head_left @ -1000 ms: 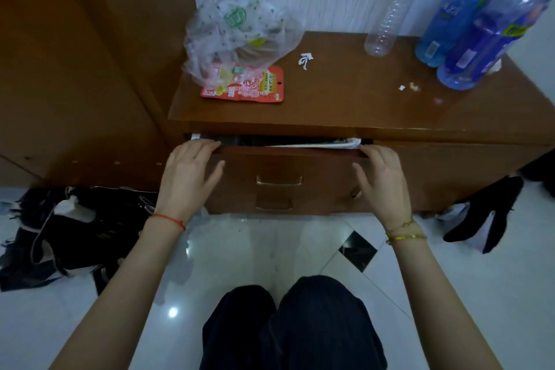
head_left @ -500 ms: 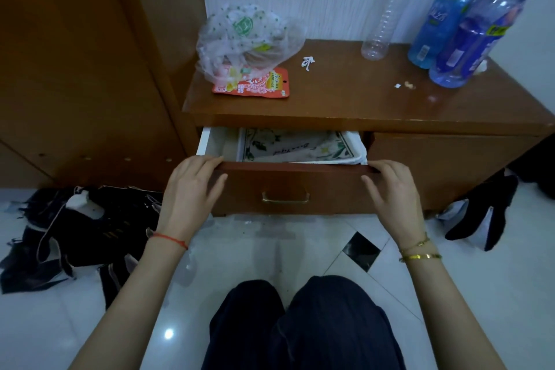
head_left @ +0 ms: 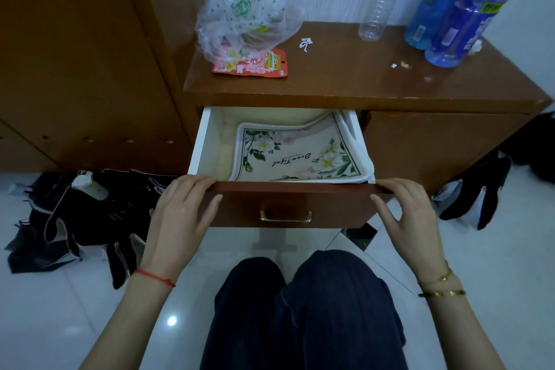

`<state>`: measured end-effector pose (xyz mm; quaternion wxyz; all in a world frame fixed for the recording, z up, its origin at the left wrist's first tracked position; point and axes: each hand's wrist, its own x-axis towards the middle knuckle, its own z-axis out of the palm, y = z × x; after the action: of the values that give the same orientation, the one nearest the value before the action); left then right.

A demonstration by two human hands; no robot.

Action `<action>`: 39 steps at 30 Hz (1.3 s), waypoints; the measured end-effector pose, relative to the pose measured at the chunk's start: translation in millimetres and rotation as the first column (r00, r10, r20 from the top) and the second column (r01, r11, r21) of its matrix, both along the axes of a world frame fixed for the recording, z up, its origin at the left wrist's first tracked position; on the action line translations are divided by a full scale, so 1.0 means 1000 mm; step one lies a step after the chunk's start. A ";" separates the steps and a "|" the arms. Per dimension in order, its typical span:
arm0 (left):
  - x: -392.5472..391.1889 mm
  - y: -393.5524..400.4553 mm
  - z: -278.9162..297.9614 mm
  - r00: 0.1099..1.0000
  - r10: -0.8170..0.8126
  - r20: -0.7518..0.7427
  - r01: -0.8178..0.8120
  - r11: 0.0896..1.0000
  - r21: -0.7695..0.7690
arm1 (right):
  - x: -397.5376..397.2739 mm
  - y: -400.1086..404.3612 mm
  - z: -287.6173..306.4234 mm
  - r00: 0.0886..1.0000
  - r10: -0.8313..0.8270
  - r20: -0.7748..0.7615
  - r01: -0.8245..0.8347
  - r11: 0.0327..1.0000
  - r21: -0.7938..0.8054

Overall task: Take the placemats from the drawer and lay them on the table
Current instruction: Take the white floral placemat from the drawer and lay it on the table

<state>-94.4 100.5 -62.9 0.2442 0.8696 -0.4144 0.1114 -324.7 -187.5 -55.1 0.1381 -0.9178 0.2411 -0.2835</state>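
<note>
The wooden drawer (head_left: 288,207) of a low cabinet stands pulled out, white inside. A cream placemat (head_left: 295,155) with white flowers, a green border and the word "Beautiful" lies in it, its far right corner curled up against the side. More white fabric shows under its right edge. My left hand (head_left: 180,219) grips the left end of the drawer front, fingers hooked over its top edge. My right hand (head_left: 411,219) grips the right end the same way.
On the cabinet top (head_left: 345,75) lie a dotted plastic bag (head_left: 246,21), a red snack packet (head_left: 255,64), a clear empty bottle (head_left: 378,6) and two blue bottles (head_left: 462,15). Dark bags and shoes (head_left: 75,216) lie on the white floor at left, black shoes (head_left: 477,192) at right.
Both hands have pulled the drawer from nearly closed to well open. The placemat inside has come into view.
</note>
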 end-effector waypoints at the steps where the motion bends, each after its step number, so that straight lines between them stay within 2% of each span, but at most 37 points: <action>1: -0.002 0.002 0.000 1.000 0.004 -0.008 -0.004 1.000 0.001 | -0.002 0.001 0.000 1.000 -0.004 -0.007 0.004 1.000 0.000; 13: -0.003 -0.010 0.009 1.000 -0.007 -0.003 0.007 0.999 -0.036 | 0.008 -0.005 0.013 0.999 -0.033 0.010 0.032 0.999 0.030; 17: 0.013 -0.046 0.021 0.998 0.000 -0.061 -0.006 0.994 -0.106 | 0.037 -0.021 0.024 0.994 -0.088 0.065 0.080 0.990 0.115; 19: 0.022 -0.067 0.026 0.995 0.027 -0.097 -0.036 0.995 -0.093 | 0.054 -0.030 0.026 0.993 -0.096 0.067 0.084 0.984 0.159; 23: 0.039 -0.095 0.031 0.965 0.103 -0.243 -0.089 0.994 0.068 | 0.078 -0.040 0.027 0.994 -0.085 -0.062 0.097 0.969 0.229; 28: 0.051 -0.106 0.026 0.849 0.273 -0.452 -0.103 0.925 0.365 | 0.084 -0.040 0.033 0.976 -0.061 -0.211 0.114 0.961 0.251; 32: 0.059 -0.114 0.022 0.778 0.366 -0.511 -0.054 0.849 0.525 | 0.085 -0.040 0.043 0.953 -0.044 -0.299 0.135 0.947 0.293; 35: 0.061 -0.120 0.019 0.687 0.467 -0.557 0.006 0.763 0.646 | 0.088 -0.042 0.050 0.940 -0.046 -0.339 0.170 0.923 0.345; 39: 0.060 -0.123 0.015 0.607 0.518 -0.602 0.048 0.733 0.678 | 0.090 -0.043 0.052 0.937 -0.030 -0.348 0.181 0.893 0.412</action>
<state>-34.6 -22.1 -48.0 0.0682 0.9102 -0.1562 -0.3775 -234.8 -230.0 -2.8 0.2821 -0.8830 0.3685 -0.0703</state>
